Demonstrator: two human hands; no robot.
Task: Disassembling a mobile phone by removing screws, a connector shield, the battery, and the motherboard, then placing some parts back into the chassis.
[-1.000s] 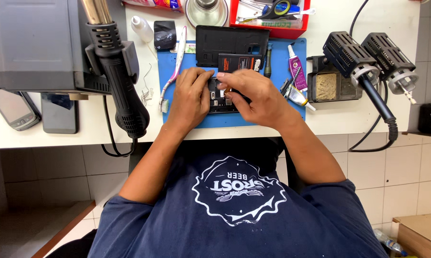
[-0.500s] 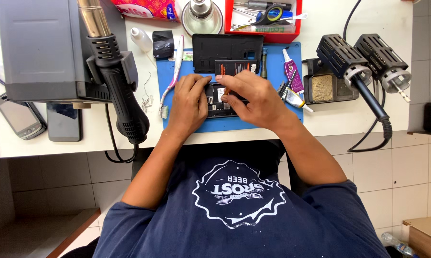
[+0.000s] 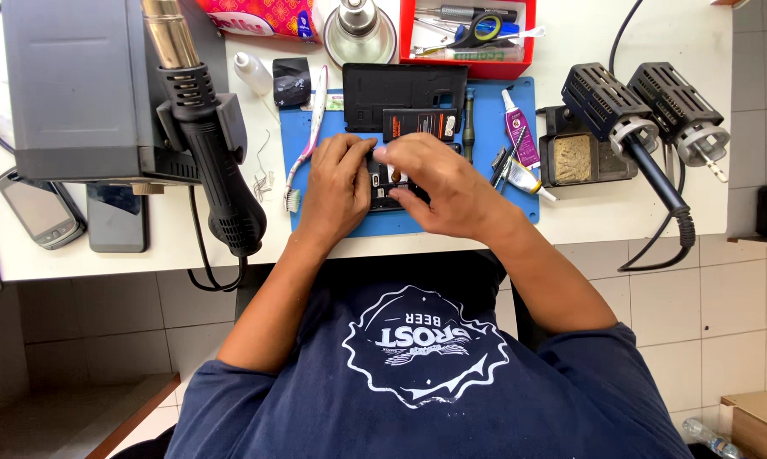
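On the blue mat [image 3: 494,191]: both hands working an opened phone [image 3: 385,180].
Left hand [image 3: 336,183] clamps its edge; right hand [image 3: 438,183] fingertips pinch inside, so next comes delicate seating.

single head view, straight down from above, close over white workbench [image 3: 638,212], person's torso below

Phone [image 3: 386,180] on mat [image 3: 485,183], between both hands [image 3: 336,187].

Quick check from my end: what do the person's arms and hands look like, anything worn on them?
Both arms are bare from the short sleeves down. The left hand and right hand wear no gloves, and no rings, watch or wristband show. The short sleeves belong to a dark navy T-shirt with a white round printed emblem on the chest.
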